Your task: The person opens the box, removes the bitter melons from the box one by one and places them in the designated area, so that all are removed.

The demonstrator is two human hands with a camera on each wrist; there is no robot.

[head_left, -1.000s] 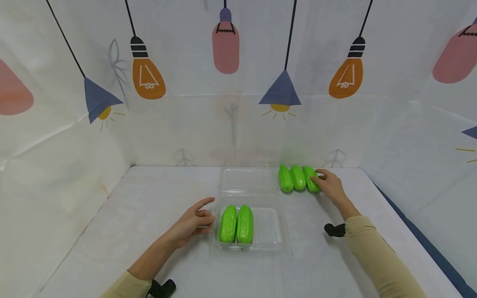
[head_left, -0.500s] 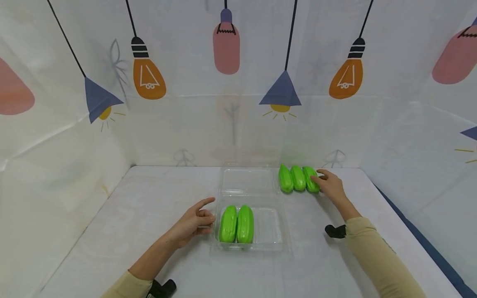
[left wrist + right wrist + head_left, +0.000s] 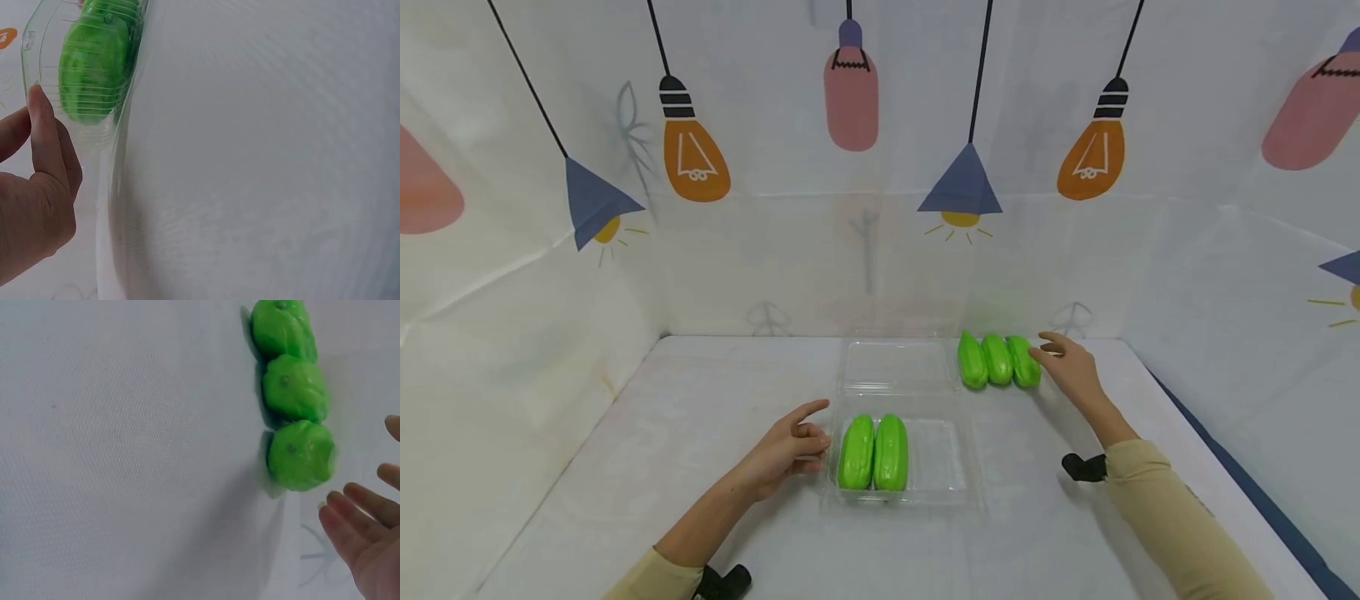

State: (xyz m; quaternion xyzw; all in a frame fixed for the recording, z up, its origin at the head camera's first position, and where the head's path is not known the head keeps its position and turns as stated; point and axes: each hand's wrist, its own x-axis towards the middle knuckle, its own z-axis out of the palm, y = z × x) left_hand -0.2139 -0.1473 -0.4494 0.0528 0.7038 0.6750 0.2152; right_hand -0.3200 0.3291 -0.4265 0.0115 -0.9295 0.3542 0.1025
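A clear plastic clamshell box (image 3: 936, 492) lies with its lid folded back. Two shiny green gourds (image 3: 891, 452) fill the left part of its base. My left hand (image 3: 778, 450) is at the box's left side, index finger stretched out and fingertips right at the rim; in the left wrist view a fingertip overlaps the box's edge. Behind and to the right, three more gourds (image 3: 997, 360) lie side by side. My right hand (image 3: 1071, 371) stands just right of the rightmost gourd (image 3: 301, 456), fingers spread; the right wrist view shows a gap between them.
A white table (image 3: 737, 367) carries everything. At its back hangs a white cloth wall (image 3: 760, 250) printed with lamps, and further cloth walls close off both sides. The box's clear lid (image 3: 897, 365) lies flat behind its base, left of the three gourds.
My right hand has drawn slightly right, away from the rightmost gourd, and its fingers have come off it. The left hand, the box and the gourds stay where they were.
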